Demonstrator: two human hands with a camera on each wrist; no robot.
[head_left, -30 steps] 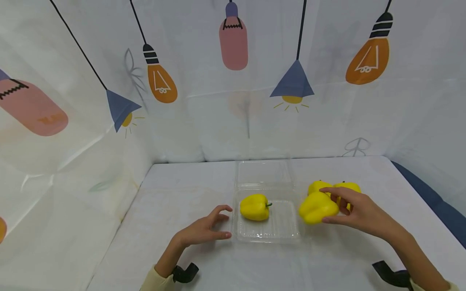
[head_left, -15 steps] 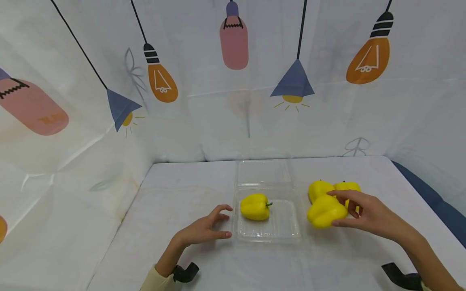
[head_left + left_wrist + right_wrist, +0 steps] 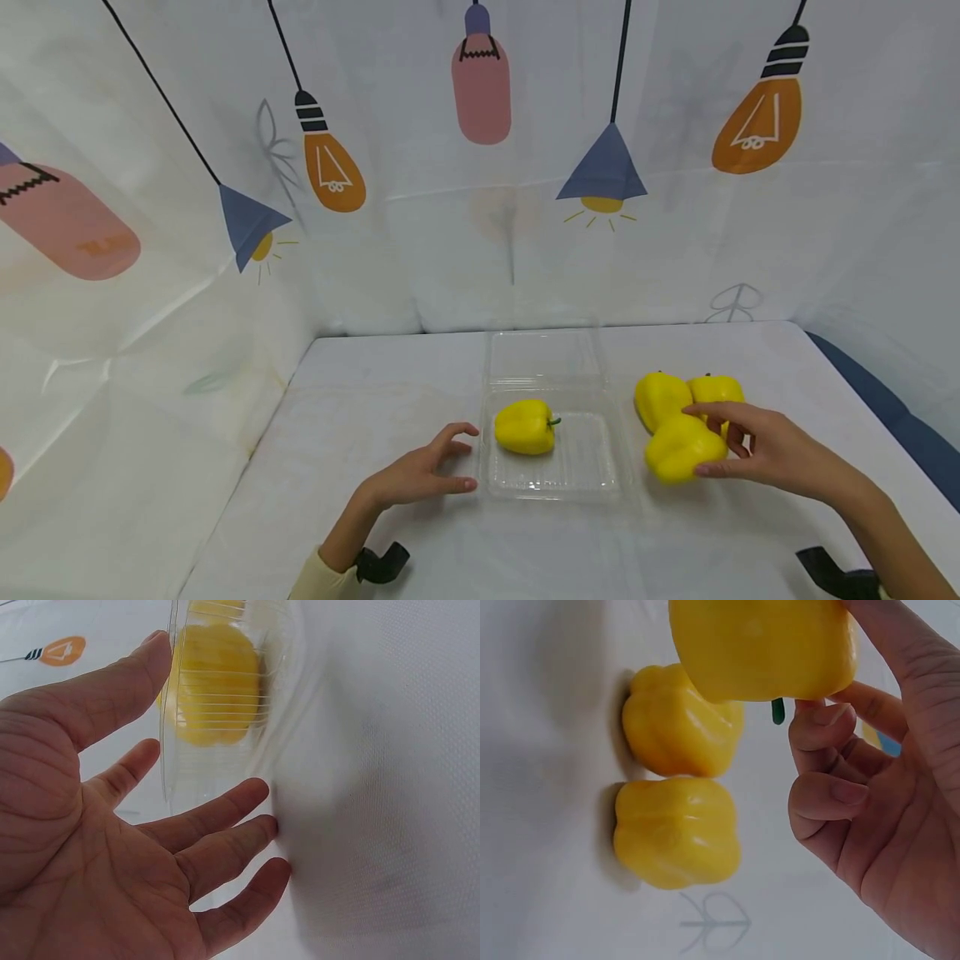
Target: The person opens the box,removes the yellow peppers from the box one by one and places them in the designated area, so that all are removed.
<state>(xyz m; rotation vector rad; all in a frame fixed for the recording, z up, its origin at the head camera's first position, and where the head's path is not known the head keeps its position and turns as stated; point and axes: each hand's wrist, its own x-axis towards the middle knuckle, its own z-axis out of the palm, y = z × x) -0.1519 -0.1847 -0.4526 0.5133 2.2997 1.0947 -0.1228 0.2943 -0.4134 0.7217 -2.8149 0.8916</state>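
Note:
My right hand (image 3: 776,454) pinches a yellow bell pepper (image 3: 681,452) between thumb and fingers, raised off the table. In the right wrist view this pepper (image 3: 765,649) shows a short green stem pointing down. Two more yellow peppers (image 3: 662,400) (image 3: 676,832) stand side by side on the table just behind it. My left hand (image 3: 416,477), its fingers spread and loosely bent, is at the left side of a clear plastic clamshell box (image 3: 585,482). Inside the box's left half, one yellow pepper (image 3: 523,427) lies on its side, stem to the right. The left palm (image 3: 112,847) holds nothing.
The box's clear lid (image 3: 543,354) lies folded back toward the rear of the white table (image 3: 390,375). A white curtain (image 3: 420,250) printed with lamps hangs behind and along the left. Something dark blue (image 3: 885,408) shows past the table's right edge.
My right hand has moved right and toward me with the pepper, away from the box, uncovering more of the two peppers behind. The left hand and the box have stayed put.

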